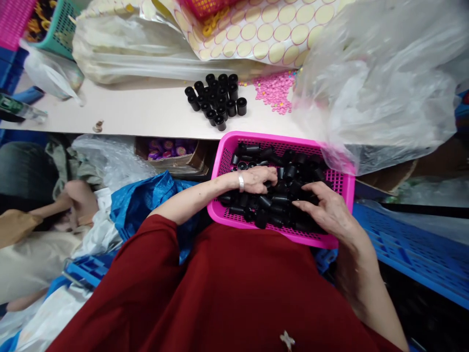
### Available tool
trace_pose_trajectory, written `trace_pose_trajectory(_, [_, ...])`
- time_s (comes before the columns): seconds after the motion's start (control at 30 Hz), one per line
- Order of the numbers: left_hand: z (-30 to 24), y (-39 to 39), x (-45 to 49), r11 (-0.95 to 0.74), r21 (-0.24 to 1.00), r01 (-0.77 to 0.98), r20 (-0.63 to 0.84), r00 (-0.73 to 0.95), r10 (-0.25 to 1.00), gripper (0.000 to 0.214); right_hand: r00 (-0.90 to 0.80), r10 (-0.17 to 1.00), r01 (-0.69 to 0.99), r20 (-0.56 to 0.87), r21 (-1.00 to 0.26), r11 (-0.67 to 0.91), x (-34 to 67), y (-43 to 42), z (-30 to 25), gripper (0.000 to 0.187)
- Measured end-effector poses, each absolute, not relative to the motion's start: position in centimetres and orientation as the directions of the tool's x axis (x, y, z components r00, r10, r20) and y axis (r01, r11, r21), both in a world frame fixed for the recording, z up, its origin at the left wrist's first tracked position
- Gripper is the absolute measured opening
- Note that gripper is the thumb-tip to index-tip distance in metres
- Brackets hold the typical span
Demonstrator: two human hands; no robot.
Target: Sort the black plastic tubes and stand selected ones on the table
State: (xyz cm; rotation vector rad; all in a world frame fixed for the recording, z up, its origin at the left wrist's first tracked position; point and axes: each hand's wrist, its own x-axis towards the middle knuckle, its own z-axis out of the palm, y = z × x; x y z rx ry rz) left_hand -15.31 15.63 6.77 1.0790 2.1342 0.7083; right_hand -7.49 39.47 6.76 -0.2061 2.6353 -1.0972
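Observation:
A pink plastic basket (347, 210) full of small black plastic cylinders (281, 201) sits against my body at the table's front edge. My left hand (256, 179), with a silver band at the wrist, reaches in from the left. Its fingers curl around a black cylinder near the middle, partly hidden. On the right side of the basket, my right hand (324, 203) rests among the cylinders, thumb and forefinger apart. Several more black cylinders (220, 100) stand upright in a cluster on the white table (146, 110), beyond the basket.
Pink beads (274, 90) lie right of the standing cylinders. Clear plastic bags (370, 83) cover the table's right side. A sheet of round stickers (266, 33) lies at the back. Below the table is a box of purple-wrapped items (170, 148). Another person's hand (78, 198) shows at left.

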Motion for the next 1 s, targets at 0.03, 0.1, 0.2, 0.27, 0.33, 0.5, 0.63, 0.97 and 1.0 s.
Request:
trace_pose_trajectory(0.03, [7.0,15.0,-15.2,0.479,0.751,0.455,-0.278,-0.440,0.854,0.022,-0.949,-0.244,-0.025,-0.200,-0.724,0.689,-7.4,39.6,6.6,0.039])
trace_pose_trajectory(0.1, [7.5,13.9,-14.8,0.398,0.843,0.363,-0.242,-0.405,0.882,0.027,-0.941,-0.274,-0.040,-0.198,-0.740,0.671,-7.3,39.8,6.5,0.037])
trace_pose_trajectory(0.2, [7.7,12.6,-14.6,0.363,0.884,0.295,-0.198,-0.469,0.861,0.029,-0.927,-0.322,-0.070,-0.191,-0.756,0.651,-7.3,39.6,6.5,0.035])
trace_pose_trajectory(0.27, [7.4,12.2,-15.1,0.422,0.832,0.360,-0.124,-0.621,0.774,0.025,-0.923,-0.342,-0.092,-0.174,-0.765,0.637,-7.2,39.5,6.5,0.036])
trace_pose_trajectory(0.33, [7.1,12.0,-16.1,0.546,0.711,0.444,0.002,-0.777,0.629,0.024,-0.918,-0.364,-0.119,-0.156,-0.770,0.627,-7.1,39.5,6.5,0.038])
trace_pose_trajectory(0.5, [7.6,11.8,-17.7,0.824,0.364,0.435,-0.016,-0.881,0.473,0.029,-0.926,-0.376,-0.261,0.000,-0.720,0.643,-8.4,39.6,6.5,0.040])
trace_pose_trajectory(0.63, [9.0,11.9,-17.2,0.898,0.157,0.411,-0.228,-0.870,0.437,0.038,-0.886,-0.455,-0.434,0.091,-0.509,0.743,-12.2,37.0,7.2,0.030])
trace_pose_trajectory(0.97, [11.4,10.7,-15.4,0.928,0.125,0.352,-0.589,-0.726,0.355,0.025,-0.892,-0.435,-0.430,-0.119,-0.065,0.900,-15.2,28.1,5.9,0.042])
trace_pose_trajectory(1.0, [11.3,10.4,-15.4,0.927,0.152,0.342,-0.568,-0.737,0.365,0.024,-0.908,-0.406,-0.394,-0.108,-0.115,0.912,-15.2,27.9,5.6,0.044])
